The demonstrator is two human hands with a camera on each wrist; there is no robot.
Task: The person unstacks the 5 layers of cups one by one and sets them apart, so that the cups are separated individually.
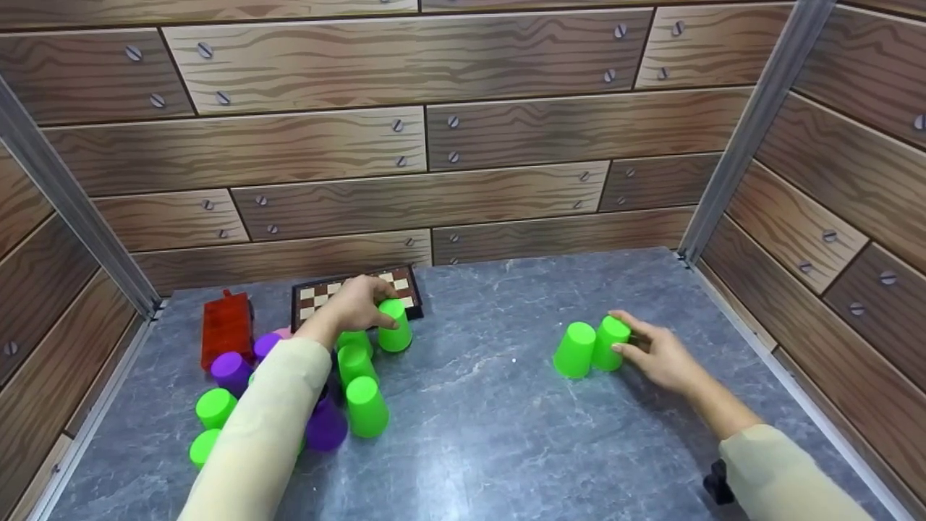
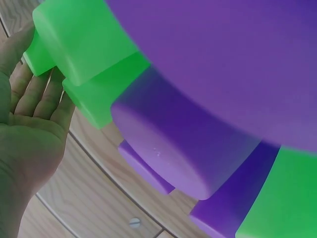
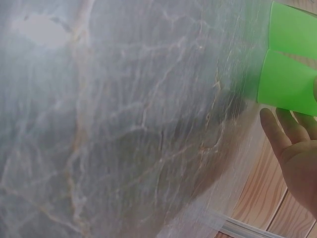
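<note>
A grey marble-patterned tabletop, walled in by wood-plank-printed panels, carries everything here. At the back left a folded chessboard lies flat, with a red block-shaped box just beside it. In front of them, upside-down plastic cups crowd together: a cluster of green cups mixed with purple cups, partly hidden under the person's cream sleeve.

The left hand reaches over that cluster and grips an inverted green cup at the chessboard's front edge, fingers curled over its top; the left wrist view shows the palm against green and purple cups that fill the frame.

Well apart, at right centre, two more inverted green cups stand touching each other. The right hand holds the nearer one, the right-hand green cup, thumb and fingers around its side, while its neighbour stands free just to the left.
</note>
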